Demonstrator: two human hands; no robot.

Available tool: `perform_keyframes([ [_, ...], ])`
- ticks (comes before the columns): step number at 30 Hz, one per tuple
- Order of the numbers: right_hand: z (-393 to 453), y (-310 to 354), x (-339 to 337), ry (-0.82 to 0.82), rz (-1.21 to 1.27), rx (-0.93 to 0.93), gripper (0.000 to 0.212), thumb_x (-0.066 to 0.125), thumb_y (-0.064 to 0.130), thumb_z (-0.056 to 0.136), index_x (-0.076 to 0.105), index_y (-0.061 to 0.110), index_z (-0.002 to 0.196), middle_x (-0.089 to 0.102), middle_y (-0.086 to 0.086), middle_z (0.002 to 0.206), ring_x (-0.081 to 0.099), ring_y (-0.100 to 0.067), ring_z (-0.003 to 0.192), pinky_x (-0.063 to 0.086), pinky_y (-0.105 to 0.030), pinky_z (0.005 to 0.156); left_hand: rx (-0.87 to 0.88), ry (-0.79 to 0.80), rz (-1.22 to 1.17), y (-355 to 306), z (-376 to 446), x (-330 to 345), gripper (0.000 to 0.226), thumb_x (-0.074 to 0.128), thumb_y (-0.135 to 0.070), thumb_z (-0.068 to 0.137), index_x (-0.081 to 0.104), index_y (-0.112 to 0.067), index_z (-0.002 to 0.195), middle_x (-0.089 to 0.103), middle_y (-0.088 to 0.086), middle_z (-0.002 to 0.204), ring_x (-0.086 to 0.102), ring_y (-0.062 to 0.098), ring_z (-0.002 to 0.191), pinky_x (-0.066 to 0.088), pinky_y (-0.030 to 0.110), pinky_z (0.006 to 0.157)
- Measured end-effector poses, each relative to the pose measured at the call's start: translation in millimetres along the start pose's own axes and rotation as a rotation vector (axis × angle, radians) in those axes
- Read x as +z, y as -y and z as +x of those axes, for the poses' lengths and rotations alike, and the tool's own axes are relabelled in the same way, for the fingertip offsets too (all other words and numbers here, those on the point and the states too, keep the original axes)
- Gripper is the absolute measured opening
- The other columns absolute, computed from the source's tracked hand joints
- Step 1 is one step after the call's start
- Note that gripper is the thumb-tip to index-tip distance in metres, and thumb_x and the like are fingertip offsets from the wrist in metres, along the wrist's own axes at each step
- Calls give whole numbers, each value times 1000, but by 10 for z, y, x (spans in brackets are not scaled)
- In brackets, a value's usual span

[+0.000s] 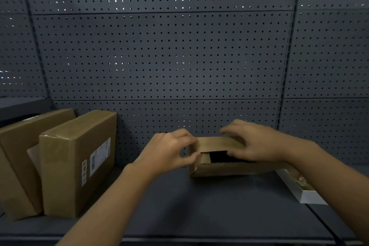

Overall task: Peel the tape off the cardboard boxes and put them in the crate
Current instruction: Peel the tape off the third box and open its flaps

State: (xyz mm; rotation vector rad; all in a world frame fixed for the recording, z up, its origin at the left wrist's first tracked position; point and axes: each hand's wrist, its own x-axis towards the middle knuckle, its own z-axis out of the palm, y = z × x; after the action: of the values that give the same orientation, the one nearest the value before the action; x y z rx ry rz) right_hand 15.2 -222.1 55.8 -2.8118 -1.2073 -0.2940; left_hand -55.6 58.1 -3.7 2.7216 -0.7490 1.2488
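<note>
Head cam: small cardboard box (217, 163) sits on the dark shelf (199, 205), up against the pegboard back wall (159, 56). Top flaps partly open, dark gap in the middle; contents not visible. Left hand (169, 151) is at the box's left end, fingers curled, thumb and fingertips pinching at the top-left corner. Blurry there, so whether it pinches tape or just the flap edge, can't tell. Right hand (253, 144) lies over the top right of the box, fingers fairly straight, pressing the flap down; it hides the box's right end. Two bigger taped boxes at far left: upright box with labels (77, 164), and a leaning box (22, 158) behind it, cut off by the frame edge. Label text unreadable. White flat carton (305, 193) pokes out under the right forearm, mostly covered. No crate in frame.
</note>
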Motion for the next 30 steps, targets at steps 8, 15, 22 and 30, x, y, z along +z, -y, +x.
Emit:
perform_keyframes([
  [8, 238, 536, 53, -113, -158, -198, 50, 67, 52, 92, 51, 34, 137, 56, 11, 129, 57, -15, 118, 50, -39, 92, 184, -140, 213, -28, 50, 161, 32, 60, -40, 100, 76, -12, 103, 67, 1, 95, 65, 18, 71, 46, 31, 45],
  [15, 314, 403, 140, -203, -231, -298, 37, 44, 49, 105, 63, 31, 131, 65, 12, 126, 67, -19, 107, 57, -42, 83, 192, -173, 311, 1, 28, 257, 31, 63, -24, 102, 70, 1, 118, 70, 14, 111, 69, 25, 90, 58, 35, 74],
  [22, 355, 343, 120, -198, -223, -375, 33, 48, 39, 105, 69, 22, 123, 70, 7, 124, 68, -19, 111, 57, -42, 81, 215, -112, 419, -71, 50, 251, 34, 77, -14, 92, 68, 5, 119, 72, 19, 110, 70, 29, 87, 62, 38, 70],
  [30, 365, 395, 159, -153, -182, -390, 56, 30, 49, 95, 72, 18, 114, 71, 3, 118, 70, -20, 103, 57, -40, 79, 260, 68, 533, -135, 143, 62, 30, 91, -15, 72, 74, -7, 96, 61, 2, 75, 61, 18, 57, 33, 30, 41],
])
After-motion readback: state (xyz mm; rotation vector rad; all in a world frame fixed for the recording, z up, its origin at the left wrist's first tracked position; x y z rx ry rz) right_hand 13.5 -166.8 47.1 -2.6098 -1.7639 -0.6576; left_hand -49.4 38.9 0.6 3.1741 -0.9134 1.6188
